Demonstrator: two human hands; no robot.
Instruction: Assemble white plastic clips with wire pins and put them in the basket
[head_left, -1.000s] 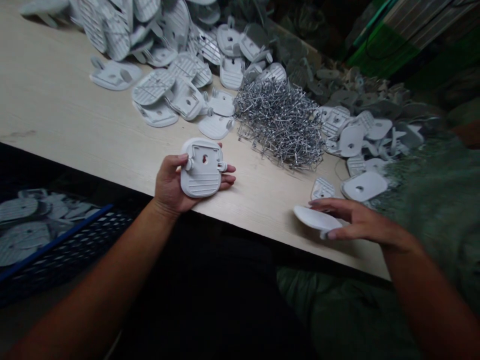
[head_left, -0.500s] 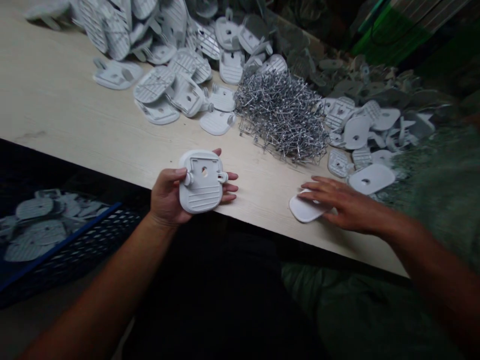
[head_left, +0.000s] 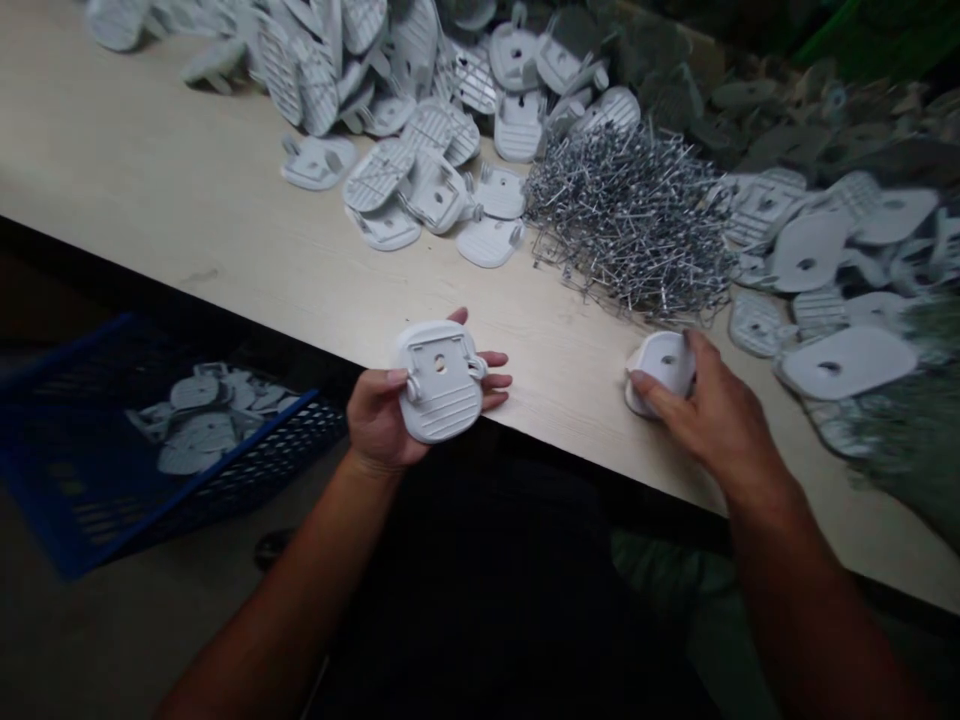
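Note:
My left hand (head_left: 379, 420) is closed on a white plastic plate (head_left: 440, 379) with ribs, a centre hole and two side lugs, held face up over the table's near edge (head_left: 570, 455). My right hand (head_left: 705, 410) grips a second white plastic plate (head_left: 660, 365) with a hole, tilted up on the tabletop just in front of a tangled heap of metal wire clips (head_left: 634, 215).
Piles of the same white plates lie across the back of the table (head_left: 420, 120) and at the right (head_left: 832, 260). A blue mesh crate (head_left: 90, 470) holding several plates sits on the floor at the left.
My right hand has slid its plate toward the wire heap and tipped it up in its grip. The left hand and its plate stayed put; the view swung left.

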